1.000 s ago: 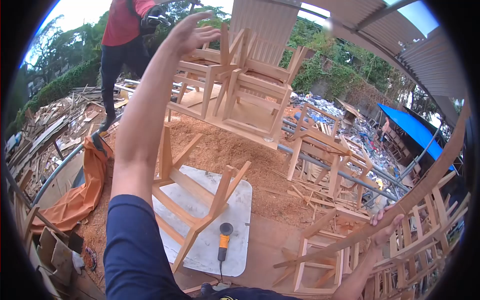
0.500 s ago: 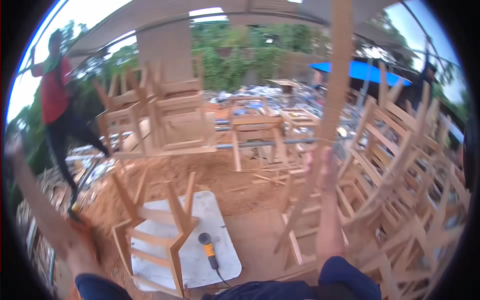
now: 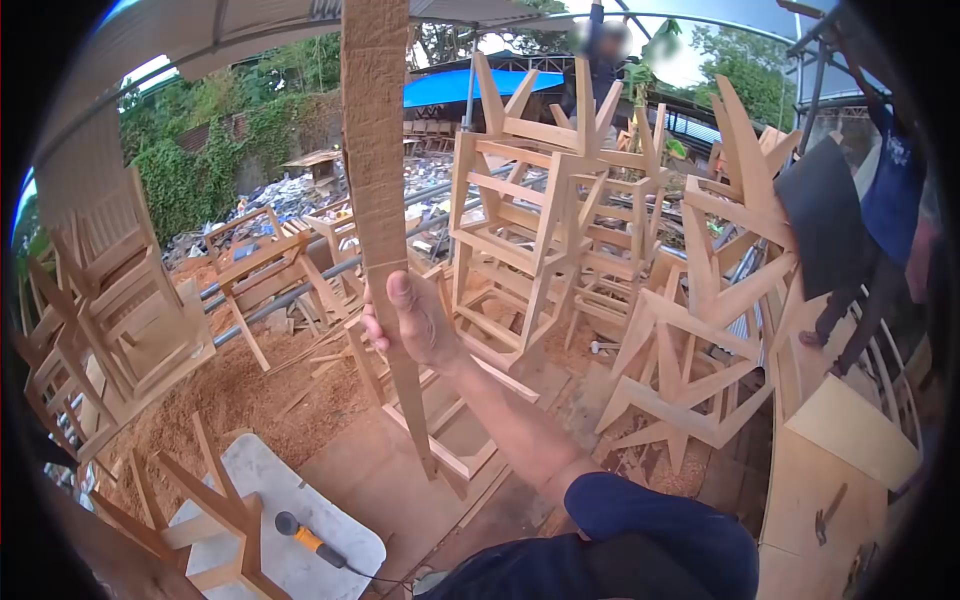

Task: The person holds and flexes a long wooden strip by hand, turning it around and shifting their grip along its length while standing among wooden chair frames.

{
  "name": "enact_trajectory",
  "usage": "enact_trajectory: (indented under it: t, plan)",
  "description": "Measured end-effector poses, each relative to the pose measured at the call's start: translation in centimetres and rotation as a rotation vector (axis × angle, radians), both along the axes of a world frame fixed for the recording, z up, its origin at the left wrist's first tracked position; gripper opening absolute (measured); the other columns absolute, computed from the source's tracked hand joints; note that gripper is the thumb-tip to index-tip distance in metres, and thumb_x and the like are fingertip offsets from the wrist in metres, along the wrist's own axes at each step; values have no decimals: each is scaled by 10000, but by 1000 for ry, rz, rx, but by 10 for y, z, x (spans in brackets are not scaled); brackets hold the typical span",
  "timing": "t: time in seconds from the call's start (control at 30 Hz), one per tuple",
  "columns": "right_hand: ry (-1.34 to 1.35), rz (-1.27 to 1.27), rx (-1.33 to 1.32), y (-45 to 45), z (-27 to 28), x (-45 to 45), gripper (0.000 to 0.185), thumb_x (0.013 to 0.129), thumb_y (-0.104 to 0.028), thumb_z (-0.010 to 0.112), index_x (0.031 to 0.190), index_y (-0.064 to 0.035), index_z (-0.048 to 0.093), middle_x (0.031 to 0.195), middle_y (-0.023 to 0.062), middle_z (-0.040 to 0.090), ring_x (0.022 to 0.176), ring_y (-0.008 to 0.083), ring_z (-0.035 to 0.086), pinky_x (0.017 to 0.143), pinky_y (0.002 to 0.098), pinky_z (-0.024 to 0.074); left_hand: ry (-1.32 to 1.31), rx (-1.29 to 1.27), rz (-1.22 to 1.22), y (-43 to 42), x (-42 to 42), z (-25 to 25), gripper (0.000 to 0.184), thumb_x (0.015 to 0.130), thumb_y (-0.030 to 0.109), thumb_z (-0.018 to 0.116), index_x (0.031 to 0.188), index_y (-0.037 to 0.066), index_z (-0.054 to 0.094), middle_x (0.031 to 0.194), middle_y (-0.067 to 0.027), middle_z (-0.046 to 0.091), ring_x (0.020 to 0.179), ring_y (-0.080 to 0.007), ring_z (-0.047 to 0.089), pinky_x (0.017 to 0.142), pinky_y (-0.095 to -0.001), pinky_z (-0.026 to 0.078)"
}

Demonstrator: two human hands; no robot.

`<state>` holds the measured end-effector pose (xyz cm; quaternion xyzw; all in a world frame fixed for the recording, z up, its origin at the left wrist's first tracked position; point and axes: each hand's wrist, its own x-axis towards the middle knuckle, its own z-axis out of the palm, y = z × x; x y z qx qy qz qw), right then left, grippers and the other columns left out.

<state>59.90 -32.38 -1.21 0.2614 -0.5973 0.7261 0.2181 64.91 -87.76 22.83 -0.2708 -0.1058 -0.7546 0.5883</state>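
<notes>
My right hand (image 3: 425, 325) is wrapped round a long wooden board (image 3: 377, 150), held upright before me. The board runs up out of view and narrows to a tapered lower end. Below and to the left, a wooden chair frame (image 3: 235, 515) lies on a white panel (image 3: 345, 525). A yellow and black corded power tool (image 3: 310, 541) rests on that panel beside the frame. Of my left arm, only a blurred forearm (image 3: 125, 555) shows at the lower left edge; the left hand is out of sight.
Stacked wooden chair frames (image 3: 515, 250) stand ahead, with more frames (image 3: 690, 310) piled to the right. A person in a blue shirt (image 3: 895, 190) stands at the far right, near a workbench (image 3: 805, 490) bearing a hammer (image 3: 826, 515). Sawdust (image 3: 290, 410) covers the ground.
My view has turned to the right, so the board and my right hand now appear farther left. My left arm has slid toward the lower left edge. The board stays in my right hand.
</notes>
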Motion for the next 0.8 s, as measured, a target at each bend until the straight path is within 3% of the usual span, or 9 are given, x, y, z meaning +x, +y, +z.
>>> enact_trajectory:
  t: [0.03,0.1,0.33,0.4,0.43,0.5,0.63,0.73,0.8]
  plan:
    - [-5,0,-4,-1,4,7,767,951,-774,460,1035,-17,552,696,46,561,556,103,553,513,241,465,-51,-52,39,35,-13,-13,587,990,385,566,1530,223,403,1709,-12,206,1556,-354,228,1226,-674,213]
    - [-21,0,-21,-6,7,20,768,950,-776,460,1035,-18,548,700,48,561,561,103,552,514,240,463,-130,-486,-161,61,-41,-29,646,961,334,643,1542,287,364,1718,-37,178,1559,-372,214,1229,-665,226]
    - [-74,-41,11,-36,10,39,777,945,-787,443,1008,-19,549,709,57,577,567,105,546,521,244,456,-165,-1170,35,216,-18,-69,956,957,406,688,1666,285,59,1735,-107,100,1584,-400,97,1222,-687,239]
    - [-93,-55,18,-45,8,44,780,946,-787,442,994,-17,553,708,52,573,569,103,545,519,244,451,-126,-1232,135,222,-34,-88,879,973,440,644,1653,219,132,1695,-142,193,1544,-389,196,1188,-633,315]
    - [-97,-68,15,-50,7,43,780,946,-789,439,992,-18,552,710,52,572,569,103,544,517,244,450,-109,-1215,256,223,-48,-100,808,989,461,600,1635,152,226,1652,-181,295,1499,-383,325,1154,-577,395]
    - [-100,-91,13,-60,7,41,782,944,-793,435,988,-21,551,714,51,571,569,102,543,513,245,446,-187,-1176,255,240,-53,-122,889,947,548,615,1626,71,296,1621,-214,385,1498,-374,393,1153,-535,444]
    - [-112,-85,27,-78,7,33,803,935,-812,418,1024,-24,542,717,46,560,575,103,538,525,244,445,-262,-1106,-293,278,-55,-134,804,971,386,639,1607,16,317,1543,-249,472,1436,-346,482,1100,-451,502]
    - [-117,-50,46,-96,8,23,820,926,-826,402,1055,-28,533,729,46,561,597,101,544,534,240,444,-285,-1095,-489,302,-66,-131,729,1004,384,611,1578,9,362,1448,-239,560,1344,-312,576,1070,-432,521]
    - [-110,-43,29,-114,4,18,819,925,-830,392,1067,-35,528,739,45,567,615,97,551,541,237,443,-305,-1156,-519,313,-65,-123,671,1042,369,575,1566,9,363,1300,-226,626,1182,-293,662,952,-416,577]
